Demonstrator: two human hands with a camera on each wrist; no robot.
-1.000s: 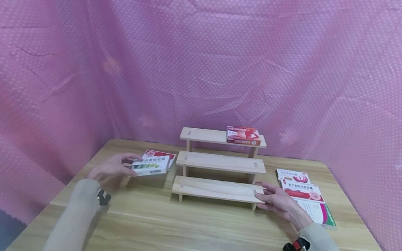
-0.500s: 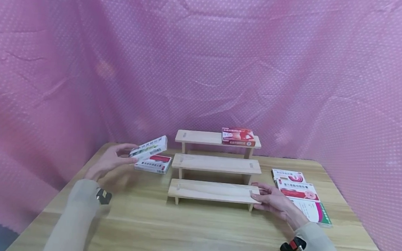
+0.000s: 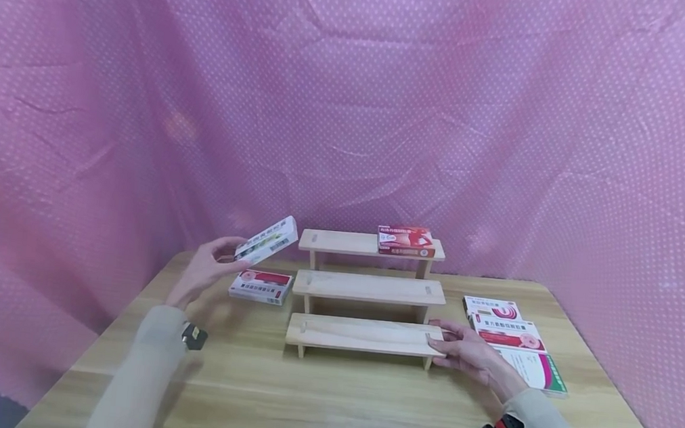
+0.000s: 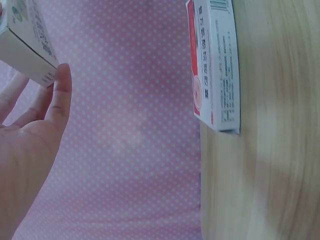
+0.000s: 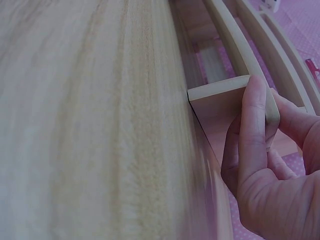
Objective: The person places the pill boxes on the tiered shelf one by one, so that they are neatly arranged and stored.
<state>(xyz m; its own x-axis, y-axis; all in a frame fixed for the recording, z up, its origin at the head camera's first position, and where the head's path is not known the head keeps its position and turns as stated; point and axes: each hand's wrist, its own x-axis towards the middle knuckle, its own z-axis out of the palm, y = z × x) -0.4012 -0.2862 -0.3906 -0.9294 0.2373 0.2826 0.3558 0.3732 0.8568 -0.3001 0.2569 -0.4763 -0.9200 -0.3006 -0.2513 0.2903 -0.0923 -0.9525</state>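
My left hand (image 3: 209, 267) holds a white medicine box (image 3: 267, 240) with a green picture, tilted up and off the table; in the left wrist view its end (image 4: 30, 55) sits against the fingertips. Below it, a red-and-white medicine box (image 3: 261, 286) lies on the table. My right hand (image 3: 469, 353) grips the right end of the lowest step of a three-tier wooden stand (image 3: 362, 335). From the right wrist, the thumb and fingers (image 5: 254, 127) pinch the board's end (image 5: 272, 112) beside its leg. A red medicine box (image 3: 406, 241) rests on the top tier, to the right.
Right of the stand, several medicine boxes (image 3: 509, 333) lie in an overlapping column on the wooden table (image 3: 326, 403). A pink dotted cloth (image 3: 352, 106) hangs behind the table and at both sides.
My left hand has lifted the white-and-green box from over the red-and-white one and tilted it upward, then moved slightly right. The right hand stays on the lowest step.
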